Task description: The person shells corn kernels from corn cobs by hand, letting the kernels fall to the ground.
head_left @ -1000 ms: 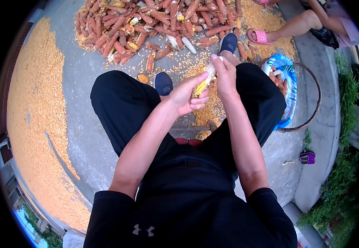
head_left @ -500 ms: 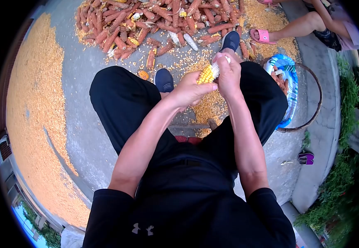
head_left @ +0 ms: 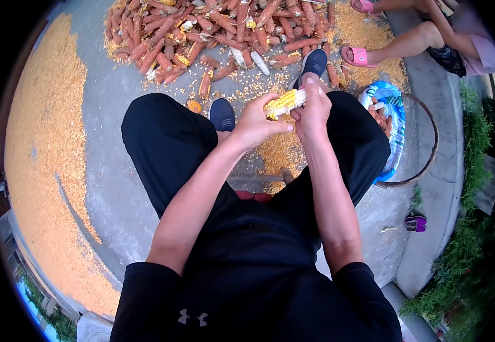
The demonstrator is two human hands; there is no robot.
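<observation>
A partly shelled corn cob (head_left: pixel 285 105) is held between my two hands above the ground, between my knees. Yellow kernels cover its left part, while the right end is bare and whitish. My left hand (head_left: pixel 255 123) has its fingers around the kernel-covered end, its thumb stretched out below the cob. Wrapped around the bare end is my right hand (head_left: pixel 315 112), closed, with its thumb along the top. Loose kernels (head_left: pixel 281 151) lie on the concrete beneath.
A heap of reddish cobs (head_left: pixel 219 31) lies ahead. Kernels (head_left: pixel 42 171) spread along the left. At right stand a lined basket (head_left: pixel 396 142) with cobs in it and a purple shoe (head_left: pixel 415 223). Another person's legs (head_left: pixel 401 48), in pink sandals, are at upper right.
The cob has turned from a steep slant to lying flatter. My left hand's grip has loosened and its thumb has come away below. My right hand has shifted slightly down.
</observation>
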